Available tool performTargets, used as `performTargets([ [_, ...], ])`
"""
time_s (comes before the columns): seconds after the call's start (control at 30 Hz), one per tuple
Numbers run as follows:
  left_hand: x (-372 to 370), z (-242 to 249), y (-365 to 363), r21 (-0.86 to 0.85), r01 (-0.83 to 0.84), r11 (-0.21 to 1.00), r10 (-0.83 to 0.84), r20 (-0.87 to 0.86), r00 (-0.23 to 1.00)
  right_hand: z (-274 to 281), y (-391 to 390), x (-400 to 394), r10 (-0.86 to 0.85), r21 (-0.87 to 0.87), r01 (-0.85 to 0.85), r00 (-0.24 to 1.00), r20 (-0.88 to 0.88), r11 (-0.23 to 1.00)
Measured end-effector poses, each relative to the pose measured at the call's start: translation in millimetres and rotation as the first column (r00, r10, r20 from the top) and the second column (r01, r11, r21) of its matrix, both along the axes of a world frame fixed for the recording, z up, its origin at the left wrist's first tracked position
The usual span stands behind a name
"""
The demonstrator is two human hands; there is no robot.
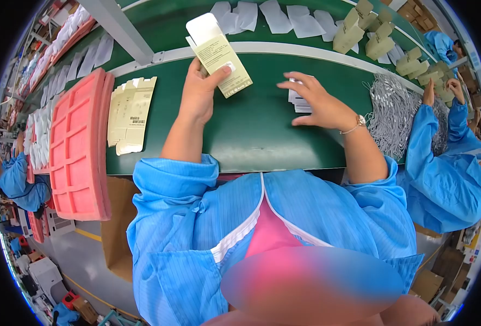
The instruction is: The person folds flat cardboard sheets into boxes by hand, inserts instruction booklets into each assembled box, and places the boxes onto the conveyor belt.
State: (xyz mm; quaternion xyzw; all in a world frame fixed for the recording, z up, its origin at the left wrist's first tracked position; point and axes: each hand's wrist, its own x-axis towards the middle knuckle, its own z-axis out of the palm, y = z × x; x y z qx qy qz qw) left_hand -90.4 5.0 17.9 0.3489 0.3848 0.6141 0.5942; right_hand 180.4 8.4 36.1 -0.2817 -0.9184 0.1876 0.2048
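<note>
My left hand (200, 91) is closed round a pale yellow-green printed box (218, 58), tilted above the green work surface (256, 138). The box's top flap stands open, and my thumb lies beside a white label on its face. Over a small stack of white cards (301, 106), my right hand (319, 103) has its fingers spread. Whether the fingers touch the cards cannot be made out. Flat, unfolded boxes (134, 114) lie to the left of my left hand.
Pink foam trays (77, 146) stand at the left edge. A pile of grey cords (390, 108) lies at the right, by a co-worker in a blue sleeve (422, 157). Beyond the metal rail (284, 50) are white bags (275, 17) and upright open boxes (348, 35).
</note>
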Motion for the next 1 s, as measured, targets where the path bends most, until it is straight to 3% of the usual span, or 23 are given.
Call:
performTargets([
  [0.07,-4,0,1,0.039,0.015,0.999,-0.012,-0.089,0.996,-19,5,22,-0.082,-0.12,0.105,0.979,0.184,0.987],
  [0.23,6,1,-4,0.052,0.113,0.992,-0.104,-0.151,0.983,-25,21,45,-0.033,-0.318,0.05,0.998,0.058,0.947],
  [0.37,7,-3,-4,0.049,0.155,0.987,-0.143,-0.191,0.971,-8,28,46,-0.108,-0.312,0.169,0.973,0.204,0.935],
  [0.4,9,-4,-5,0.064,0.193,0.979,-0.172,-0.245,0.954,6,21,35,-0.139,-0.304,0.095,0.982,-0.125,0.948],
  [0.43,12,-4,-6,0.076,0.23,0.97,-0.197,-0.299,0.934,20,13,22,-0.149,-0.272,0.026,0.885,-0.441,0.962],
  [0.47,15,-5,-7,0.085,0.266,0.96,-0.221,-0.351,0.91,26,10,12,-0.14,-0.223,-0.031,0.692,-0.708,0.974],
  [0.5,17,-7,-8,0.087,0.261,0.961,-0.216,-0.352,0.911,26,11,4,-0.135,-0.22,-0.036,0.693,-0.708,0.975],
  [0.63,21,-13,-12,0.135,0.429,0.893,-0.324,-0.468,0.822,26,21,-22,-0.029,0.079,0.071,0.901,-0.432,0.994],
  [0.73,20,-12,-16,0.206,0.365,0.908,-0.133,-0.685,0.717,31,30,-45,-0.011,0.332,0.068,0.986,-0.169,0.941],
  [0.77,19,-10,-17,0.213,0.36,0.908,-0.125,-0.683,0.719,32,28,-54,-0.005,0.338,0.062,0.986,-0.166,0.939],
  [0.87,16,3,-19,0.242,0.167,0.956,0.117,-0.833,0.54,33,21,-76,-0.046,0.435,0.105,0.988,-0.144,0.894],
  [0.9,10,3,-18,0.247,0.164,0.955,0.122,-0.832,0.541,30,27,-75,-0.043,0.439,0.102,0.989,-0.143,0.893],
  [0.93,-4,1,-15,0.348,0.116,0.93,0.286,-0.886,0.364,26,42,-70,-0.088,0.433,0.165,0.978,-0.191,0.886],
  [1.0,-42,-6,-5,0.551,0.086,0.83,0.556,-0.83,-0.045,16,79,-54,-0.176,0.414,0.288,0.941,-0.288,0.864],
])
